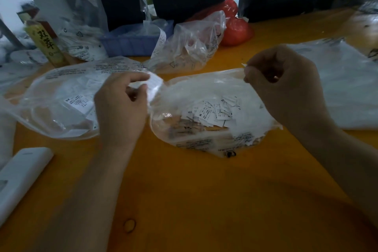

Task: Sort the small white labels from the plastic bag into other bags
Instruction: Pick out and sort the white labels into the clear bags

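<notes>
On yellow table (184, 190) | left hand (120, 106) pinches labels (154, 85) | right hand (286, 84) pinches bag (204, 96)

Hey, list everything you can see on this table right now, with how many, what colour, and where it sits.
Orange table: one, under everything.
Clear plastic bag of small white labels: one, centre.
Clear plastic bag with a few labels: one, left of centre.
Crumpled clear bag: one, behind centre.
Red plastic bags: two, far centre.
Blue plastic tray: one, far left of centre.
Yellow-green carton: one, far left.
White flat device: one, near left edge.
Large clear bag: one, right.
Left hand: pinching the central bag's opening.
Right hand: pinching the same bag's other edge.
</notes>
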Tool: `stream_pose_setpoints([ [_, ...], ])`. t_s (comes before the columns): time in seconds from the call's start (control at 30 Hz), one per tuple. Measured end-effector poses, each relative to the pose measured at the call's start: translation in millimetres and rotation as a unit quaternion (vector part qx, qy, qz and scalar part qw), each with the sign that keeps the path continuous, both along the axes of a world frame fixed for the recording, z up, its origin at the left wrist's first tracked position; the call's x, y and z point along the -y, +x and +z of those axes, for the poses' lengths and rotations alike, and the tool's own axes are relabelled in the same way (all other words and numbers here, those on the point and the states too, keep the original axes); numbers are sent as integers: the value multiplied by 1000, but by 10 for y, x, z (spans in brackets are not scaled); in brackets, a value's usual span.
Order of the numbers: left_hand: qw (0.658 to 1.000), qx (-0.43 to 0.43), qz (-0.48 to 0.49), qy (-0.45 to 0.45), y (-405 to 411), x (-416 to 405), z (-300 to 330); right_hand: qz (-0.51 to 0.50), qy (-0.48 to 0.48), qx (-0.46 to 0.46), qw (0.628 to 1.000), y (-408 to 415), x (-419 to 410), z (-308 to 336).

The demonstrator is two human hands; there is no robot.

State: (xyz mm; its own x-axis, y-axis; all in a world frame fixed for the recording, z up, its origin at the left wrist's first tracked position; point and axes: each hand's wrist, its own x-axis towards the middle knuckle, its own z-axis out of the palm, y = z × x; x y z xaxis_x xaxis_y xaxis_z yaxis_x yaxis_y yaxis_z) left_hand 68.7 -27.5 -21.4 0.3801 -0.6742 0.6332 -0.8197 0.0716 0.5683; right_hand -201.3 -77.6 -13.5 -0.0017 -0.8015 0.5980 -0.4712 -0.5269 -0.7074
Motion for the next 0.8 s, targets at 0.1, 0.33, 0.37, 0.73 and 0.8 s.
stream_pose_setpoints([
  [0.1,989,70,118,61,372,9,-18,-60,-21,-114,992,-139,88,74],
  [0.33,894,146,237,352,595,51,-125,-234,135,-449,851,-839,648,-8],
  [0.37,886,148,238,370,578,66,-127,-241,176,-477,826,-916,707,-17],
  [0.73,875,138,246,393,530,95,-131,-227,208,-470,827,-897,559,-30],
  [0.8,874,125,258,392,488,92,-102,-234,200,-461,833,-904,559,-14],
])
